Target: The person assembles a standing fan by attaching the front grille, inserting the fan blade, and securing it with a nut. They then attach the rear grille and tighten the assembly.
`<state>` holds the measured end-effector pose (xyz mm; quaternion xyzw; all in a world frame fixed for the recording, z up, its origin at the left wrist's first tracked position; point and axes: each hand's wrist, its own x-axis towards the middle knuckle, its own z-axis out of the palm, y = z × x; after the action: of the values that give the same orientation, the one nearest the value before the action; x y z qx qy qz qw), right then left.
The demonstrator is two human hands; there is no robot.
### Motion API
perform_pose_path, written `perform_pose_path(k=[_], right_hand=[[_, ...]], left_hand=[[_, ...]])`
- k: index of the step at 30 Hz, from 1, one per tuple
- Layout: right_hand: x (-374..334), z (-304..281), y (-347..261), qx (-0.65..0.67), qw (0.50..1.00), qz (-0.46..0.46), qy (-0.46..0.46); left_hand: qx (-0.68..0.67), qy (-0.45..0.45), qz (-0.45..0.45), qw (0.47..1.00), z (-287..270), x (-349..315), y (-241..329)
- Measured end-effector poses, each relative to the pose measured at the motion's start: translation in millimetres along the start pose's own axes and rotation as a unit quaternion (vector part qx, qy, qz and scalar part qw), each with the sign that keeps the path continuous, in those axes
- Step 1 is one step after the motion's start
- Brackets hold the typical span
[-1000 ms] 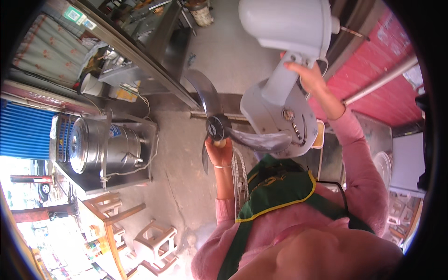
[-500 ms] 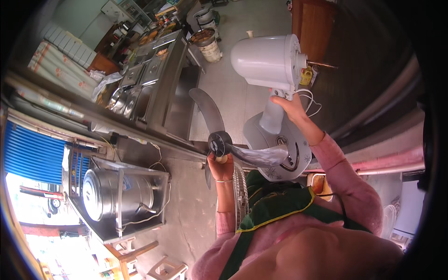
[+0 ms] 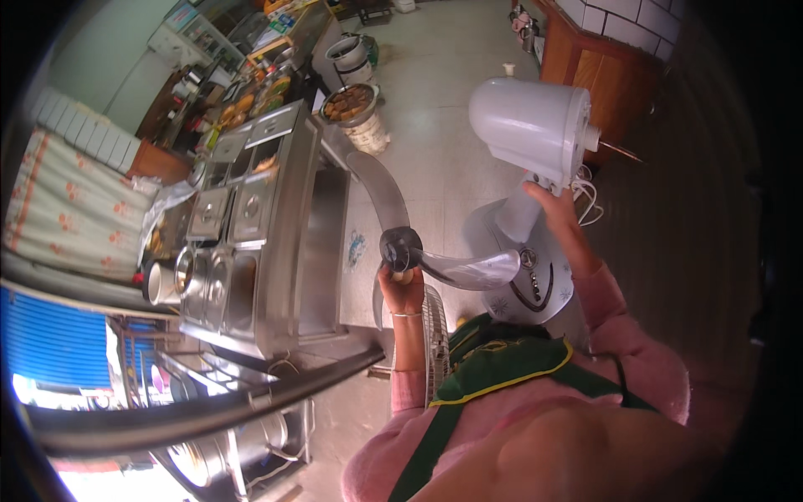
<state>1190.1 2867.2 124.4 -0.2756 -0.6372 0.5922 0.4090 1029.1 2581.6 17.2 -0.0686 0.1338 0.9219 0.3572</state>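
My left hand (image 3: 403, 289) is closed on a grey fan blade (image 3: 403, 246), holding it by the dark hub with pale parts showing beneath it. One blade points up, and a see-through one reaches right over the fan base. A wire fan guard (image 3: 436, 339) hangs beside my left forearm; what supports it is hidden. My right hand (image 3: 552, 205) wraps round the neck of a white electric fan (image 3: 529, 121), just below its motor housing. The bare metal shaft points right. Its flower-patterned base (image 3: 548, 294) hangs near my green apron, and a white cord (image 3: 592, 201) loops behind the neck.
To the left stands a steel serving counter (image 3: 280, 217) with lidded pans. A pan of brown food (image 3: 350, 103) sits on a bucket ahead. At the right is a wooden cabinet (image 3: 602, 75) with tiles above. A metal rail (image 3: 209, 418) crosses the lower left.
My view has moved forward past the metal rail, which now lies lower left. The counter looks nearer, and the fan sits farther right in view. Both hands keep their holds.
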Motion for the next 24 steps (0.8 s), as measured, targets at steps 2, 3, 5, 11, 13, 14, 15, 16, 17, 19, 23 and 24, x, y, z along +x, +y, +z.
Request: perform_pose_path(k=[2,3,5,11,13,14,15,16,17,19,23,24], right_hand=[[43,1,6,0.0,0.999,0.044,0.011],[69,2,13,0.001,0.999,0.046,0.004],[124,4,33,-0.005,0.999,0.047,0.009],[309,15,90,-0.017,0.998,0.025,0.056],[368,23,93,0.011,0.993,0.088,0.078],[398,26,91,-0.005,0.995,0.064,0.073],[431,30,89,-0.022,0.997,0.034,0.064],[462,34,88,-0.044,0.998,-0.005,0.048],[494,38,90,-0.044,0.998,0.001,0.041],[561,46,102,-0.044,0.999,-0.013,0.021],[675,65,148,-0.047,0.996,-0.073,0.018],[706,71,161,-0.044,0.996,-0.067,0.026]], left_hand=[[-0.005,0.005,-0.015,1.0,15,54,-4],[0.009,0.031,-0.013,0.999,20,85,-6],[0.022,0.014,-0.02,0.999,25,147,-17],[0.037,0.091,-0.02,0.995,71,354,-70],[0.042,0.059,-0.023,0.997,101,413,-83],[0.046,0.094,-0.029,0.994,117,441,-88],[0.06,0.073,-0.02,0.995,133,466,-95],[0.059,0.052,-0.012,0.997,146,490,-98],[0.057,0.059,-0.004,0.997,158,517,-102],[0.045,0.03,0.021,0.998,178,574,-112],[0.038,0.064,0.017,0.997,193,686,-124],[0.033,0.067,0.015,0.997,198,722,-128]])
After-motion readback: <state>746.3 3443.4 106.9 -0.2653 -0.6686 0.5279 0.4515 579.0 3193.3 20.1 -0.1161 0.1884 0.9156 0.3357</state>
